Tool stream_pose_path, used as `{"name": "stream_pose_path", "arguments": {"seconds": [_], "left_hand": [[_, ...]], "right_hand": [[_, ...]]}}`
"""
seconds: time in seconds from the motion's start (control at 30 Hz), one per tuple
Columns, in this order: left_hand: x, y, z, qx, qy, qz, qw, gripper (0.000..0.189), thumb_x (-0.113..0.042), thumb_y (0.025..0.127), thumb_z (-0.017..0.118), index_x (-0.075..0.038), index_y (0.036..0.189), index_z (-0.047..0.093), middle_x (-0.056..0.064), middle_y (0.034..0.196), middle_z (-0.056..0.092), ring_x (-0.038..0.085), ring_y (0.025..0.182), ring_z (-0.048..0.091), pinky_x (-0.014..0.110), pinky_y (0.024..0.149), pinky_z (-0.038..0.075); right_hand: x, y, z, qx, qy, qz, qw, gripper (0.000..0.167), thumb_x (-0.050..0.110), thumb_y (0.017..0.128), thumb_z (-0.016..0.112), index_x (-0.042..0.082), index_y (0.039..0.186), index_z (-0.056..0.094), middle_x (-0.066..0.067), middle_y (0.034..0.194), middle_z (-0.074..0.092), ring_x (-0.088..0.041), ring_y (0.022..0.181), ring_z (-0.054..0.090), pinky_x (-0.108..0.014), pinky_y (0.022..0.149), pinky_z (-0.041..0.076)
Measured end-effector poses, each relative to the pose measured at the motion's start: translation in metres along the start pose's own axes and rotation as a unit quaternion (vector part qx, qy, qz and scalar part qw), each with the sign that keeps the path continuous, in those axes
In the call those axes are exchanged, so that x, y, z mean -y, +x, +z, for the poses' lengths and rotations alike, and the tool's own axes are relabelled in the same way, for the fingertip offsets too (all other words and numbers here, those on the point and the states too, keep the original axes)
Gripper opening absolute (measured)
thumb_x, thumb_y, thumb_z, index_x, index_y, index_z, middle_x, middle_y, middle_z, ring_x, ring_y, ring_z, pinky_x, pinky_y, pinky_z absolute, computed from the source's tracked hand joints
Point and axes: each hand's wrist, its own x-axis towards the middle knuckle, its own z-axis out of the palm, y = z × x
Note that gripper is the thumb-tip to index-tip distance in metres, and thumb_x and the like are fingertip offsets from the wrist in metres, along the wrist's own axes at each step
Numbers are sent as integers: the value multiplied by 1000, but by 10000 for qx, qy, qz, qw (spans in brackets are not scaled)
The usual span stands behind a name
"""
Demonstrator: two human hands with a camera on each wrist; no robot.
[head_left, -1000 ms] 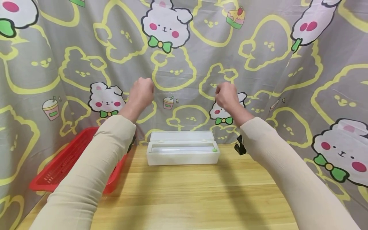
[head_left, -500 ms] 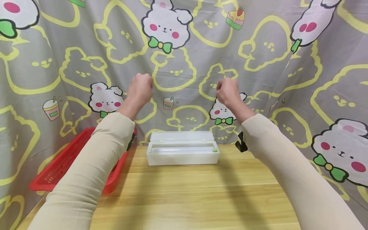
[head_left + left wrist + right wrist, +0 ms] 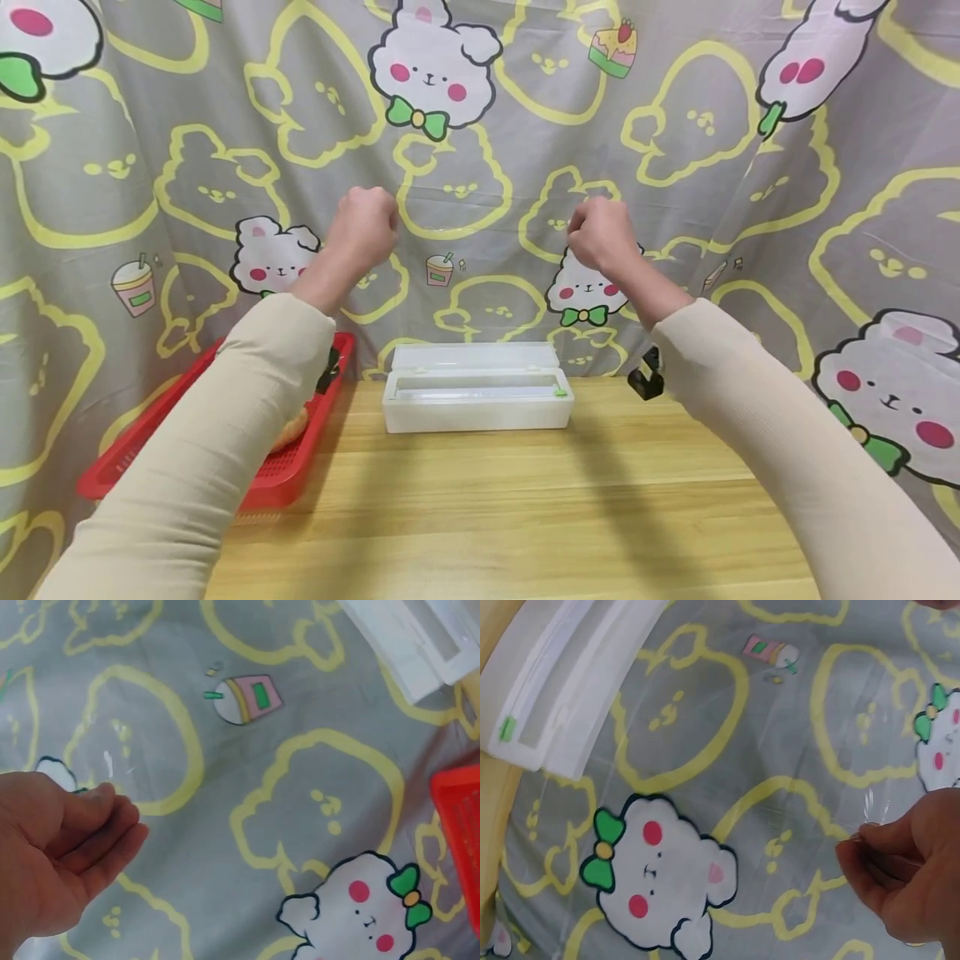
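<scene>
We note left hand (image 3: pixel 363 227) and right hand (image 3: pixel 602 233) each pinching clear film (image 3: pixel 868 806). Open white box (image 3: pixel 477 417) sits near counter's (image 3: pixel 487 517) far edge.

Basket (image 3: pixel 279 492) left of box (image 3: pixel 478 414)

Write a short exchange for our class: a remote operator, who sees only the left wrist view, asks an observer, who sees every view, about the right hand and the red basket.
Operator: My left wrist view misses the right hand. What is it holding?
Observer: In the right wrist view, its thumb and fingers pinch clear film, which shows shiny creases at the fingertips.
Operator: The red basket is cut off at my right edge. Is anything in it?
Observer: Yes. The head view shows a tan, rounded item inside, partly hidden by the left sleeve.
</scene>
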Motion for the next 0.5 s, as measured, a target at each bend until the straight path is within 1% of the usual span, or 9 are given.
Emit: {"name": "stream_pose_path", "arguments": {"seconds": [0.07,0.13,0.2,0.27,0.33,0.37,0.43,0.5], "left_hand": [[-1,-2,-7,242,-36,-16,9997,26,10,73,40,-7,56,51,4,54,42,27,63,43,33,53,34],[-2,-5,-14,533,-66,-57,9985,25,10,74,44,-6,59,58,5,57,51,27,67,48,33,53,37],[-3,-9,-21,795,-90,-95,9968,22,8,76,50,-4,64,65,7,62,58,28,72,53,34,56,40],[-4,-14,-26,1065,-109,-84,9942,19,5,78,56,-4,69,70,7,66,64,29,78,57,35,59,44],[-5,-22,-28,1310,-151,43,9913,16,3,78,60,-4,71,73,7,65,66,29,78,59,36,61,45],[-5,-26,-28,1422,-141,170,9896,16,3,77,61,-5,71,73,6,63,66,28,77,60,36,62,46],[-5,-37,-26,1666,-106,559,9844,17,4,74,61,-7,69,74,3,60,65,25,73,62,34,62,47],[-7,-49,-21,1991,-137,869,9760,19,6,73,61,-8,67,72,2,59,64,23,68,62,33,61,48]], "right_hand": [[0,-5,-7,147,15,-10,9999,36,-2,81,43,-3,90,78,-21,97,75,-40,106,63,-48,81,52],[1,-11,-14,339,73,22,9994,35,1,82,44,-1,92,78,-20,100,75,-41,111,61,-46,80,51],[3,-17,-23,665,112,120,9977,33,3,83,47,0,92,79,-18,93,76,-38,104,63,-41,73,49],[4,-24,-32,1115,145,279,9933,28,5,83,51,3,91,78,-14,83,75,-33,92,65,-36,66,46],[5,-30,-40,1663,138,375,9853,22,6,85,57,4,91,78,-10,74,73,-27,78,66,-32,63,45],[5,-33,-43,1950,160,412,9798,20,6,85,58,5,90,77,-8,70,71,-24,71,66,-31,62,46],[4,-41,-47,2535,161,383,9664,16,5,85,61,5,90,76,-5,69,70,-19,67,65,-31,63,49],[1,-50,-45,3093,201,286,9503,14,2,84,61,4,89,75,-4,70,70,-16,67,65,-30,66,53]]}}
